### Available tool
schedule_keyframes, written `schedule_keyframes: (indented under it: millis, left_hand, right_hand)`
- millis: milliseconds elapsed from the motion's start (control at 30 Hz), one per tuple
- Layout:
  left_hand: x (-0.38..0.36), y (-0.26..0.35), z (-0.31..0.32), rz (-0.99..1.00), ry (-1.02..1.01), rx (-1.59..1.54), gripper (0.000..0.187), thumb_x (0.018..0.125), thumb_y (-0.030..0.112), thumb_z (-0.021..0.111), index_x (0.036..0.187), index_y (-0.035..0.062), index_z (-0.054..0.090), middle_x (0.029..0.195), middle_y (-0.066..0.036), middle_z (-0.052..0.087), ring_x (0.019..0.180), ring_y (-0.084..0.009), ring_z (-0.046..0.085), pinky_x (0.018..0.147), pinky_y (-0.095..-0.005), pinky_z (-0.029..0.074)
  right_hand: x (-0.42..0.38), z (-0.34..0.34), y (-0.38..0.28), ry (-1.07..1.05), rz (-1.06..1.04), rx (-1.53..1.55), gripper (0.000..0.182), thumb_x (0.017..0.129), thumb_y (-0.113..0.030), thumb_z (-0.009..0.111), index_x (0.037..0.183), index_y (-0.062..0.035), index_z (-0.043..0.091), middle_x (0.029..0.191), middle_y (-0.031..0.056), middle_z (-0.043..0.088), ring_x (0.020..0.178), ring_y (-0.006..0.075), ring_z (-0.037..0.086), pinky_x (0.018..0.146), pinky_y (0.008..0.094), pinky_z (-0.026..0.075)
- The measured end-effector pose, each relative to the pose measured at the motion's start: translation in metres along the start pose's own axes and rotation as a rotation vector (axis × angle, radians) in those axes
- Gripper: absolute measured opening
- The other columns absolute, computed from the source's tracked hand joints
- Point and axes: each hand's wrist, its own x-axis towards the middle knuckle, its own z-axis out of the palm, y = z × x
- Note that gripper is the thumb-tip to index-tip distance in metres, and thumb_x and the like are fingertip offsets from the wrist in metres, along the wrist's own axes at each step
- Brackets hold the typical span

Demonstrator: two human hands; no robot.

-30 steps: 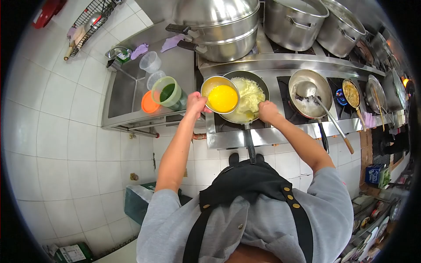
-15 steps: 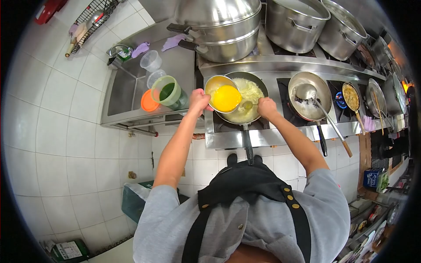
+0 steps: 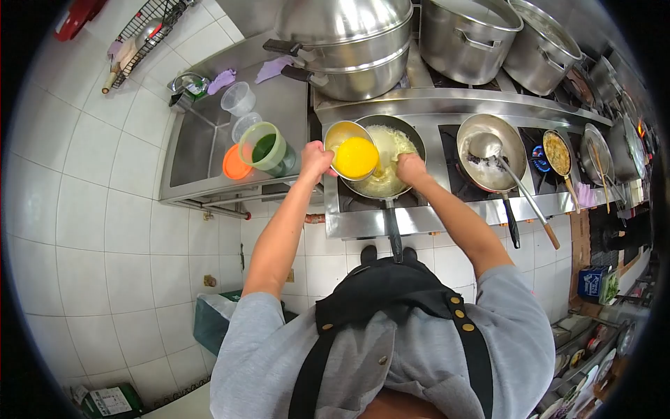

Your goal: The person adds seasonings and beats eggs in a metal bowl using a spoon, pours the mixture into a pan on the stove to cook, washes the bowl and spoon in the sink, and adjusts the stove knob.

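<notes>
Fingers of our left hand (image 3: 315, 159) grip the metal bowl (image 3: 351, 149) of yellow liquid, tipped rightward over the frying pan (image 3: 384, 159). Our right hand (image 3: 410, 167), closed on something we cannot identify, is at the pan's near edge, just right of the bowl's lip.

A large lidded steel steamer (image 3: 349, 42) stands at the back of the stove, with two tall stockpots (image 3: 469, 35) to its right. On the next burner a steel wok (image 3: 492, 153) holds a ladle (image 3: 486, 144) with a long wooden-ended handle. Further right, a small pan of browned food (image 3: 560, 153) sits beside a lit blue flame (image 3: 539, 155). On the steel desk (image 3: 209, 153) to the left are a green-rimmed tub of dark liquid (image 3: 266, 149), an orange lid (image 3: 236, 163) touching it and clear plastic cups (image 3: 239, 99). A wire rack (image 3: 143, 31) hangs on the white tiled wall
</notes>
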Motion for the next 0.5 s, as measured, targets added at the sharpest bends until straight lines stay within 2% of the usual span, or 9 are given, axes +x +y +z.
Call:
schedule_keyframes:
  millis: [67,167,267,400,500]
  left_hand:
    - [0.003,-0.003,0.001,0.008,0.009,0.001,0.02,0.072,-0.001,0.055,0.061,0.0028,0.039,0.062,-0.009,0.049,0.046,-0.0213,0.056,0.034,-0.0357,0.051]
    - [0.004,-0.003,-0.001,0.019,0.017,0.008,0.021,0.072,-0.001,0.055,0.061,0.003,0.038,0.061,-0.009,0.049,0.045,-0.0213,0.055,0.034,-0.0358,0.052]
    - [0.002,-0.007,-0.001,0.011,0.021,0.016,0.022,0.072,-0.001,0.055,0.061,0.0035,0.037,0.061,-0.009,0.048,0.044,-0.0213,0.055,0.034,-0.0358,0.052]
    - [0.003,-0.006,0.0,0.003,0.014,0.024,0.022,0.072,-0.001,0.055,0.061,0.0037,0.036,0.061,-0.009,0.048,0.045,-0.0211,0.055,0.034,-0.0356,0.052]
    - [0.007,-0.007,-0.002,0.004,0.005,0.038,0.022,0.072,-0.002,0.054,0.061,0.0037,0.036,0.061,-0.008,0.047,0.045,-0.0212,0.055,0.034,-0.0355,0.052]
  right_hand:
    - [0.003,0.022,-0.002,-0.022,-0.051,-0.023,0.019,0.071,-0.013,0.053,0.081,-0.0007,0.064,0.083,0.0231,0.064,0.081,0.036,0.063,0.076,0.0427,0.051]
    - [-0.026,-0.009,-0.006,0.012,-0.034,-0.049,0.019,0.072,-0.013,0.052,0.079,-0.0012,0.064,0.081,0.0238,0.064,0.079,0.0361,0.064,0.075,0.0428,0.051]
    - [-0.009,-0.013,0.006,0.051,0.044,-0.007,0.019,0.073,-0.014,0.052,0.078,-0.0018,0.065,0.082,0.0247,0.063,0.078,0.0368,0.064,0.075,0.0435,0.051]
    - [0.002,0.022,-0.001,-0.049,-0.036,0.021,0.02,0.075,-0.016,0.052,0.081,-0.0019,0.065,0.084,0.0249,0.063,0.079,0.0387,0.063,0.075,0.0445,0.05]
    - [-0.031,-0.015,-0.007,-0.046,0.02,-0.018,0.022,0.076,-0.02,0.054,0.081,-0.0018,0.066,0.087,0.0246,0.063,0.082,0.0374,0.063,0.076,0.0442,0.05]
